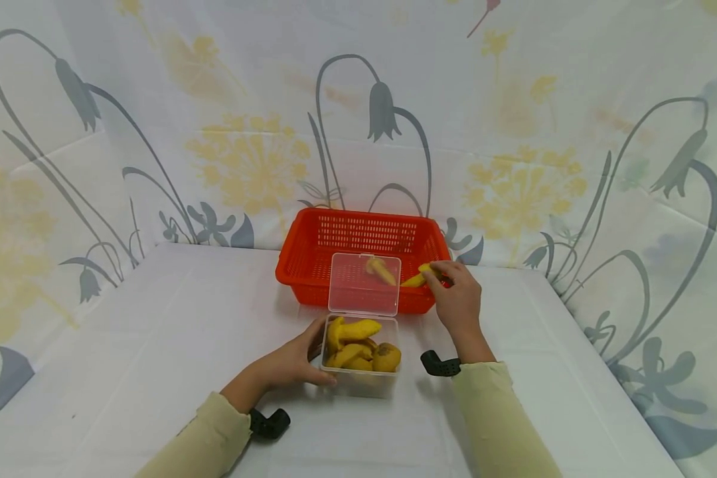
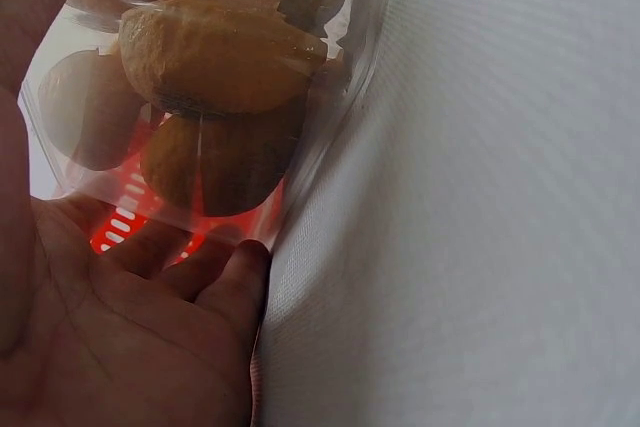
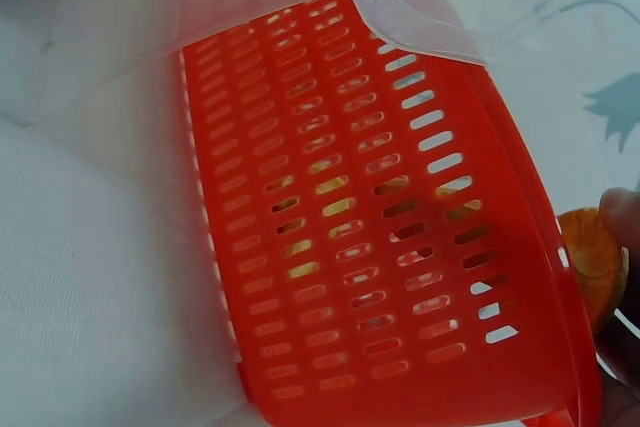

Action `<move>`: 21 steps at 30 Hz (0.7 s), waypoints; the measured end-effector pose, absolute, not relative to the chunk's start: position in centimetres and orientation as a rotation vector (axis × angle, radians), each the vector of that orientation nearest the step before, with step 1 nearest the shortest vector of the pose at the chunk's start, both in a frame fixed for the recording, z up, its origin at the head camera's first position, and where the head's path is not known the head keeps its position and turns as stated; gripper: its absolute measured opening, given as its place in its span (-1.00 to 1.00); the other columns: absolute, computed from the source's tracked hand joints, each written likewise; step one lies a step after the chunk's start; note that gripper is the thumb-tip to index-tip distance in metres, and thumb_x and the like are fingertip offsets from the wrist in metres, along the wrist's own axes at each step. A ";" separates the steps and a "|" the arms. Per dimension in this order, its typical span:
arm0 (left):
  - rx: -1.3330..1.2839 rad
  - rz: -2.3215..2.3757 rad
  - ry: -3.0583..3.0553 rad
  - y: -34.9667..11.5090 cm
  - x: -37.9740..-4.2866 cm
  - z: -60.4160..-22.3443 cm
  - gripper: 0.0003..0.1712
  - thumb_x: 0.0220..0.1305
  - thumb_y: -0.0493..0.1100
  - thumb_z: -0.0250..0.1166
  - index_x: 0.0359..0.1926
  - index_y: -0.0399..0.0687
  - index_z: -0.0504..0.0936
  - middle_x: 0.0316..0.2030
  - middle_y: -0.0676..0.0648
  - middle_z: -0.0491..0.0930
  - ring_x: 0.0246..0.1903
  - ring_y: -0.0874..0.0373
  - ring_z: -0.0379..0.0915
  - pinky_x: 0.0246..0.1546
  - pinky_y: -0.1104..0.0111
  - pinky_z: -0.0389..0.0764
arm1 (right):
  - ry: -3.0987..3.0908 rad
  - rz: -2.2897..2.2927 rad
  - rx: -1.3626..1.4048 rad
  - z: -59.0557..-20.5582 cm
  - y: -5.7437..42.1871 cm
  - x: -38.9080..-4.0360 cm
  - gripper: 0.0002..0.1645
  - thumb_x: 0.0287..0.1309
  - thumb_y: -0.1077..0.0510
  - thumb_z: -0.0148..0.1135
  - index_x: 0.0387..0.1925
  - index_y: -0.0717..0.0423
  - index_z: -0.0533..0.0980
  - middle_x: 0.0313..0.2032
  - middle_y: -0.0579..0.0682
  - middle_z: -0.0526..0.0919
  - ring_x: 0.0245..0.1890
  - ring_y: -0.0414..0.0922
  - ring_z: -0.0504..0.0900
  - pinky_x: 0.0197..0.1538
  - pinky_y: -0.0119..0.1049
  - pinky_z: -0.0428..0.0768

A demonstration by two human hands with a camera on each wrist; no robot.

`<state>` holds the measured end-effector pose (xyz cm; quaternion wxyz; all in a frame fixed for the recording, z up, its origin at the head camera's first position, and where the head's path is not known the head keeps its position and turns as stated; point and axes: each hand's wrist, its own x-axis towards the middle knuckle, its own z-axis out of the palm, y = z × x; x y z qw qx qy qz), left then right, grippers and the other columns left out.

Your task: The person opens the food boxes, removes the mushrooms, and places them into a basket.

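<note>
The right hand (image 1: 459, 295) partly hides the pinched yellow piece (image 1: 415, 279).

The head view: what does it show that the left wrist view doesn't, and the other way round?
Only the head view shows the right hand pinching a long yellow piece, the raised clear plastic lid and the flower-printed backdrop. Only the left wrist view shows the creased palm of the left hand, with rounded yellow-brown pieces close up through the side of the rectangular clear plastic box. Both share that hand, box and pieces, the red slotted plastic basket and the white work surface.
</note>
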<state>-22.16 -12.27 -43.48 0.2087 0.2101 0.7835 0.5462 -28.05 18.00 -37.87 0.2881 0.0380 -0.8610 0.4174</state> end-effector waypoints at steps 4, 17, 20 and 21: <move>0.580 1.520 2.178 -12.3 -22.1 -43.5 0.34 -0.15 -0.06 0.58 0.49 0.44 -0.16 0.52 0.09 -0.09 0.52 0.00 -0.15 0.46 0.05 0.11 | -2.322 1.086 0.097 -38.0 18.0 -28.1 -0.62 0.21 0.03 0.30 0.02 0.11 0.62 -0.03 0.07 0.63 -0.03 0.02 0.60 0.01 -0.05 0.69; 0.564 1.514 2.190 -12.3 -22.3 -43.7 0.34 -0.18 -0.02 0.60 0.47 0.49 -0.14 0.51 0.10 -0.05 0.52 0.00 -0.13 0.46 0.04 0.12 | -2.306 1.065 0.144 -37.5 18.0 -27.8 -0.69 0.24 0.05 0.26 -0.06 0.12 0.66 -0.07 0.11 0.68 -0.07 0.05 0.66 -0.04 -0.03 0.70; 0.566 1.516 2.187 -12.3 -22.3 -43.7 0.34 -0.18 -0.01 0.60 0.47 0.49 -0.15 0.51 0.10 -0.05 0.52 0.00 -0.13 0.45 0.04 0.12 | -2.310 1.064 0.155 -37.4 18.0 -27.8 -0.69 0.25 0.05 0.25 -0.06 0.12 0.67 -0.07 0.11 0.68 -0.09 0.05 0.65 -0.05 -0.03 0.71; 0.568 1.516 2.186 -12.3 -22.3 -43.7 0.34 -0.17 -0.01 0.59 0.47 0.49 -0.15 0.51 0.10 -0.05 0.52 0.00 -0.13 0.46 0.04 0.12 | -2.314 1.062 0.156 -37.3 17.9 -27.8 -0.69 0.25 0.06 0.25 -0.06 0.12 0.67 -0.07 0.11 0.68 -0.09 0.05 0.65 -0.05 -0.02 0.71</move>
